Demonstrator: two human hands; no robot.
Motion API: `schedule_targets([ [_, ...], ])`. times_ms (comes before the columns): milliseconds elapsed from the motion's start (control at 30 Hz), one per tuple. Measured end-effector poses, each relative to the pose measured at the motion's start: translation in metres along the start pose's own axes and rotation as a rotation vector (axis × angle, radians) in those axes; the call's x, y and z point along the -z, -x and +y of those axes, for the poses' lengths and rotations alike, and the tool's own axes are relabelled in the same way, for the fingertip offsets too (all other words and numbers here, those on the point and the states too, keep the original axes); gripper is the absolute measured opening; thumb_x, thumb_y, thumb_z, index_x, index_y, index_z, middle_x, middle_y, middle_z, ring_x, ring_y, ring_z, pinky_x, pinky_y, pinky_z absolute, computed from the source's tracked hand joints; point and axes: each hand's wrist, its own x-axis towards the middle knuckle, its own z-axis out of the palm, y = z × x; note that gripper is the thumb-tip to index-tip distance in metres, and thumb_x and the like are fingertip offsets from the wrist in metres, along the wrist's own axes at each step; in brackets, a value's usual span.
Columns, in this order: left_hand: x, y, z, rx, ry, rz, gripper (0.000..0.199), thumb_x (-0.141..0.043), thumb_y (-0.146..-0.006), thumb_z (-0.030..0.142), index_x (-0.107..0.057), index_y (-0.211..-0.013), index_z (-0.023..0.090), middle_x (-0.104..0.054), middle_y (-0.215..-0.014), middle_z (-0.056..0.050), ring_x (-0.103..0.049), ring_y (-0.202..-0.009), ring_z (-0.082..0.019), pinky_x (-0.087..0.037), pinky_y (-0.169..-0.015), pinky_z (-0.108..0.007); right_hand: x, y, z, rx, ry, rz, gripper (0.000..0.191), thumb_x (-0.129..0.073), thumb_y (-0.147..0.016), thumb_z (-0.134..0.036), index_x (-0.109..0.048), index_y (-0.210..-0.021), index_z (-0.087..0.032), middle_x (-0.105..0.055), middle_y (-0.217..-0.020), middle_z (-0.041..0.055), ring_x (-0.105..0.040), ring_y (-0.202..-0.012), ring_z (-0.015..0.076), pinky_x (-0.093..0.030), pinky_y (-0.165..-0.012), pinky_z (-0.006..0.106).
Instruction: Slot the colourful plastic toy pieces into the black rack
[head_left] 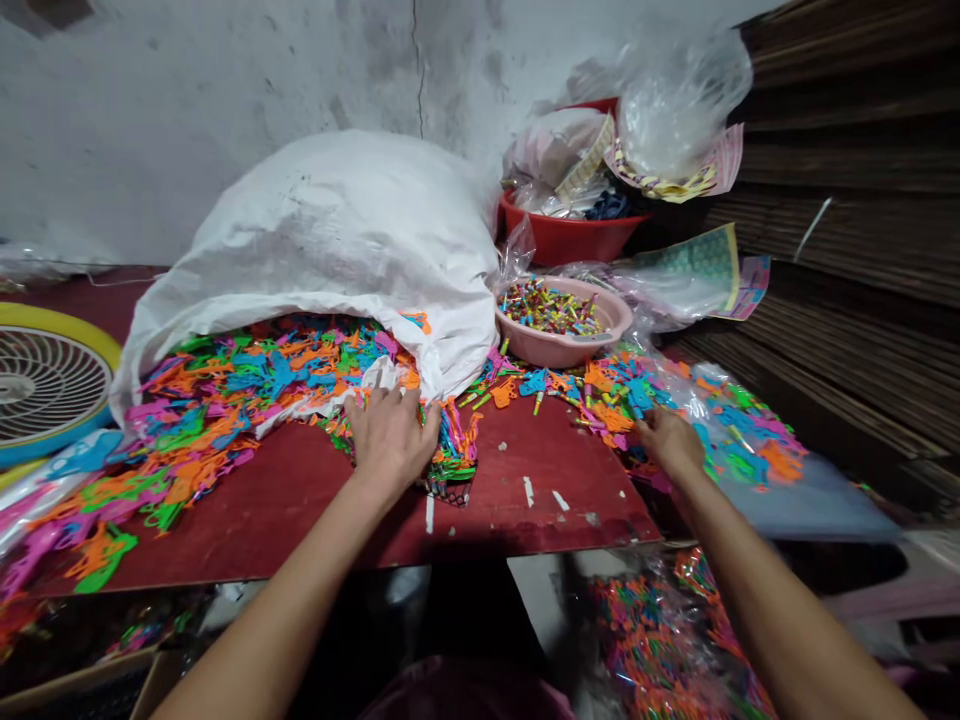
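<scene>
My left hand lies with its fingers stretched out over a small dark mesh basket filled with bright plastic pieces. Its fingertips reach the lower edge of a large white sack. Out of the sack's mouth spills a heap of small plastic toy pistols in orange, green, blue and pink. To the right, my right hand has its fingers closed at the edge of another pile of toy pistols. What they hold, if anything, is hidden. A blue toy pistol lies close to those fingers.
Behind the right pile stands a pink basin of small colourful pieces. A red tub with plastic bags is farther back. At left is a yellow-and-blue fan. Stacked cardboard rises at right; filled bags lie below the red table.
</scene>
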Motion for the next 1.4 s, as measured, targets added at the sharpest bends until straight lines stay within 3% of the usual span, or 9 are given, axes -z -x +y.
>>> schedule_targets([
  [133, 0.002, -0.003, -0.025, -0.086, 0.091, -0.015, 0.046, -0.035, -0.099, 0.051, -0.064, -0.121, 0.024, -0.069, -0.113, -0.011, -0.058, -0.115, -0.031, -0.027, -0.107, -0.062, -0.001, -0.006, 0.011, -0.048, -0.194, -0.080, 0.016, -0.059, -0.068, -0.031, -0.062, -0.061, -0.017, -0.055, -0.056, 0.0033, -0.050, -0.055, 0.0163, -0.031, -0.052, 0.028],
  [333, -0.001, -0.007, -0.047, -0.265, 0.156, -0.109, 0.048, -0.033, -0.100, 0.053, -0.056, -0.131, 0.024, -0.060, -0.134, -0.010, -0.053, -0.125, -0.030, -0.027, -0.109, -0.058, 0.007, 0.021, 0.015, -0.039, -0.619, -0.188, 0.037, -0.066, -0.066, -0.052, -0.064, -0.076, -0.016, -0.062, -0.064, 0.0032, -0.053, -0.052, 0.0141, -0.041, -0.048, 0.025],
  [567, -0.003, -0.005, -0.039, -0.197, 0.076, -0.125, 0.048, -0.032, -0.100, 0.051, -0.058, -0.129, 0.022, -0.065, -0.123, -0.013, -0.054, -0.121, -0.031, -0.027, -0.109, -0.060, 0.015, 0.034, -0.030, -0.219, -1.340, -0.615, 0.031, -0.086, -0.063, -0.034, -0.069, -0.083, -0.017, -0.069, -0.078, 0.0040, -0.056, -0.055, 0.0090, -0.043, -0.042, 0.016],
  [700, 0.001, -0.002, -0.031, -0.147, 0.044, -0.105, 0.047, -0.031, -0.100, 0.049, -0.060, -0.125, 0.022, -0.068, -0.117, -0.013, -0.055, -0.118, -0.032, -0.026, -0.109, -0.061, 0.000, 0.048, -0.065, -0.323, -1.613, -0.672, 0.028, -0.084, -0.066, -0.024, -0.070, -0.090, -0.019, -0.071, -0.082, 0.0016, -0.057, -0.057, 0.0067, -0.050, -0.047, 0.013],
  [967, 0.005, 0.008, -0.023, -0.058, -0.023, -0.040, 0.055, -0.028, -0.100, 0.053, -0.057, -0.131, 0.020, -0.072, -0.104, -0.014, -0.059, -0.111, -0.033, -0.027, -0.105, -0.062, -0.021, 0.107, -0.126, 0.058, -1.549, -0.756, 0.029, -0.081, -0.072, -0.034, -0.066, -0.093, -0.022, -0.069, -0.110, 0.0054, -0.066, -0.096, 0.0195, -0.058, -0.086, 0.035],
  [1067, 0.008, 0.010, -0.022, -0.037, -0.064, -0.053, 0.059, -0.027, -0.099, 0.057, -0.060, -0.127, 0.017, -0.073, -0.097, -0.014, -0.061, -0.104, -0.033, -0.031, -0.102, -0.059, -0.025, 0.123, -0.132, 0.144, -1.388, -0.644, 0.030, -0.083, -0.070, -0.036, -0.065, -0.088, -0.019, -0.067, -0.090, 0.0022, -0.059, -0.069, 0.0107, -0.052, -0.066, 0.023],
  [1167, 0.012, 0.012, -0.018, -0.014, -0.102, -0.098, 0.064, -0.026, -0.097, 0.061, -0.067, -0.110, 0.013, -0.071, -0.090, -0.016, -0.063, -0.097, -0.033, -0.033, -0.100, -0.057, -0.034, 0.134, -0.129, 0.184, -1.205, -0.694, 0.035, -0.077, -0.076, -0.044, -0.063, -0.093, -0.018, -0.062, -0.073, 0.0000, -0.051, -0.057, 0.0096, -0.040, -0.051, 0.020],
  [1300, 0.019, 0.013, -0.017, -0.037, -0.070, -0.098, 0.065, -0.027, -0.096, 0.063, -0.063, -0.116, 0.013, -0.069, -0.100, -0.017, -0.061, -0.100, -0.034, -0.032, -0.102, -0.058, -0.050, 0.144, -0.122, 0.310, -1.038, -0.672, 0.036, -0.071, -0.079, -0.048, -0.062, -0.095, -0.016, -0.063, -0.078, 0.0015, -0.054, -0.066, 0.0128, -0.042, -0.061, 0.024],
  [1400, 0.022, 0.011, -0.027, -0.221, 0.058, -0.113, 0.062, -0.027, -0.098, 0.063, -0.052, -0.135, 0.020, -0.062, -0.124, -0.014, -0.055, -0.117, -0.030, -0.030, -0.109, -0.054, -0.053, 0.147, -0.122, 0.383, -0.925, -0.614, 0.036, -0.067, -0.080, -0.045, -0.065, -0.101, -0.016, -0.065, -0.088, 0.0037, -0.055, -0.073, 0.0146, -0.042, -0.066, 0.025],
])
